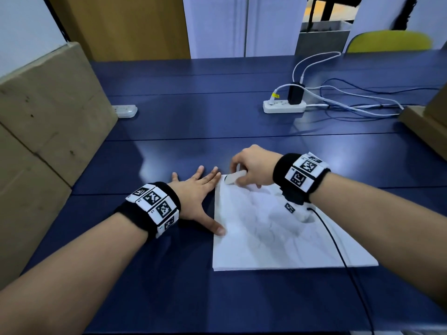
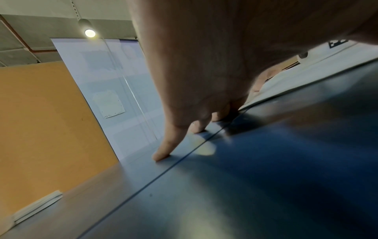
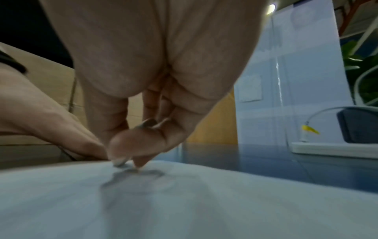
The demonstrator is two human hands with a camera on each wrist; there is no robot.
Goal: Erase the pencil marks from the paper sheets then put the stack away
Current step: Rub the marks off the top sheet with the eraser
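Note:
A stack of white paper sheets [image 1: 278,240] with faint grey pencil marks lies on the blue table [image 1: 193,122], right of centre. My right hand [image 1: 251,169] pinches a white eraser [image 1: 231,178] and presses its tip onto the sheet's far left corner; the right wrist view shows the eraser [image 3: 120,161] touching the paper [image 3: 184,202]. My left hand [image 1: 196,192] lies flat with fingers spread on the table beside the stack's left edge, and its thumb tip rests on the paper edge. In the left wrist view my fingertips [image 2: 161,156] press the tabletop.
Large cardboard boxes [image 1: 41,131] stand along the left side. A white power strip [image 1: 284,106] with a black adapter and trailing cables sits at the back right. Another box [image 1: 425,124] is at the right edge. A thin black cable [image 1: 338,252] crosses the paper from my right wrist.

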